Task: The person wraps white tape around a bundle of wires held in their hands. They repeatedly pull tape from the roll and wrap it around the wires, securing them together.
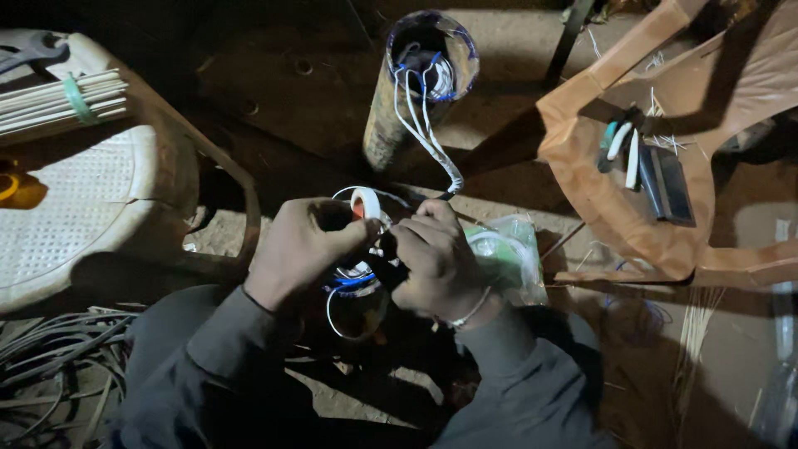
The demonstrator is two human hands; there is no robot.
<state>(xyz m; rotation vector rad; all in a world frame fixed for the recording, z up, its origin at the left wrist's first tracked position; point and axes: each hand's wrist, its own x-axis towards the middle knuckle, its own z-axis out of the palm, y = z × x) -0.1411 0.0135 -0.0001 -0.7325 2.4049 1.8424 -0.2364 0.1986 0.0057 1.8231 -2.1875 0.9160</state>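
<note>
My left hand [299, 249] grips a white roll of tape [364, 202], held up between thumb and fingers. My right hand [436, 258] is closed around a dark cable joint [384, 268] just below the roll, both hands touching at the middle. White and blue wires [420, 125] run from the joint up into an open round pipe [420, 79] standing behind. A blue and white wire coil [353, 283] hangs under my hands.
A white plastic chair [83, 199] with a bundle of white strips [62, 101] stands at left. An orange bag [665, 141] with tools lies at right. A clear plastic packet [507, 249] sits beside my right hand. Loose cables [50, 366] lie bottom left.
</note>
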